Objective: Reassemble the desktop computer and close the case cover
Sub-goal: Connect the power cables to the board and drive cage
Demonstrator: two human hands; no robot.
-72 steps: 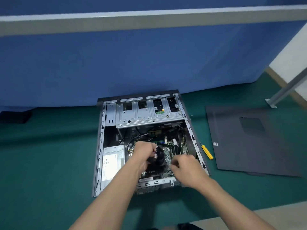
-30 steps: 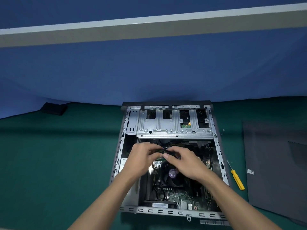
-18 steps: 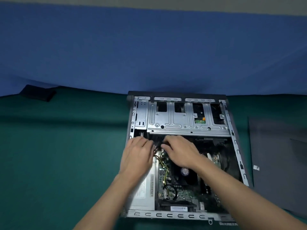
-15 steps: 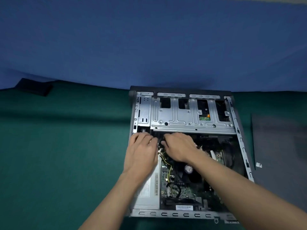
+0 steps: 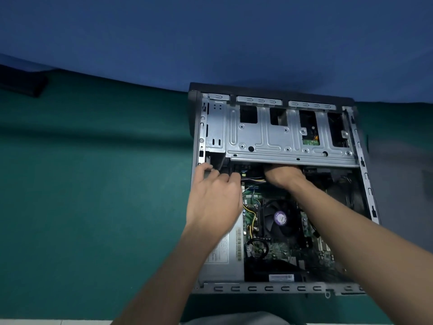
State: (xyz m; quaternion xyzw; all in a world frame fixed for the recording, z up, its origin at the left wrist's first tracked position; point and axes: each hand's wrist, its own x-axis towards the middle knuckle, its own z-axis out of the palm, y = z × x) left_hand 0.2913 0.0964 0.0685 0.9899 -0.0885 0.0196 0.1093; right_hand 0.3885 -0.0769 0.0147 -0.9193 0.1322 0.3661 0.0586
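View: head camera, looking down on the work.
Desktop computer [image 5: 278, 288]: lies on its side on the green tabletop [image 5: 93, 195] with the open face up, so the interior can be reached from above.
Drive cage [image 5: 276, 137]: fitted across the far end, roofing over the space where both hands work.
Left hand [image 5: 214, 202]: at the far-left inner corner, fingers curled against dark cabling just below the cage. Whether they pinch a connector cannot be told.
Right hand [image 5: 283, 175]: pushed beneath the cage edge. The fingers are hidden, so their state cannot be told.
Cables [image 5: 254, 179]: coloured wires run between the two hands, probably being routed or plugged in.
CPU fan [image 5: 280, 219]: seated on the board, apart from both hands.
Case cover [image 5: 403, 195]: dim grey panel lying flat beside the chassis on the right, not yet fitted.
Stage: judged to be internal wiring, with closing the case left for later.
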